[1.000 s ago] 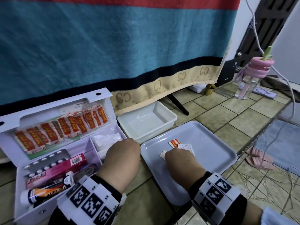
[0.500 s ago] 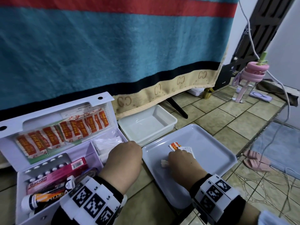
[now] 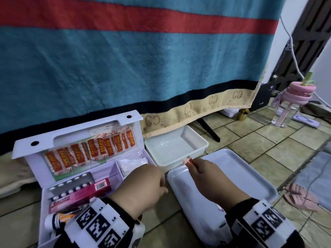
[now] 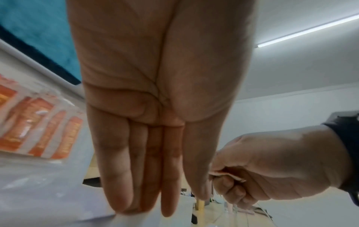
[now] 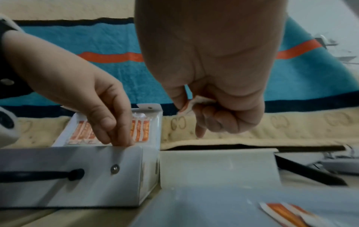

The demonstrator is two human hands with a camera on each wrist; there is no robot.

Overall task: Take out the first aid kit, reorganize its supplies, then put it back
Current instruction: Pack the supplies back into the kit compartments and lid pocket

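Right hand pinches small orange-and-white paper plaster packet above pale plastic tray. Packet seems light, limp, crushable; edges suit best. Left hand, fingers straight, rests on open white first aid box.

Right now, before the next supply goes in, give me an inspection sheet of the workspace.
Surface: tiled floor.
Job's things: first aid kit open, lid upright with orange plaster packets inside it; Bacidin box and blister pack in its left compartment. One plaster packet lies on the flat tray.
Clutter: deep white tub behind the tray, nothing seen in it.
Hands: left hand with straight fingers on the kit's front wall; right hand pinches a plaster packet above the tray.
Cables: white cord hanging at right.
Surroundings: striped blanket, pink bottle, pink sandals.
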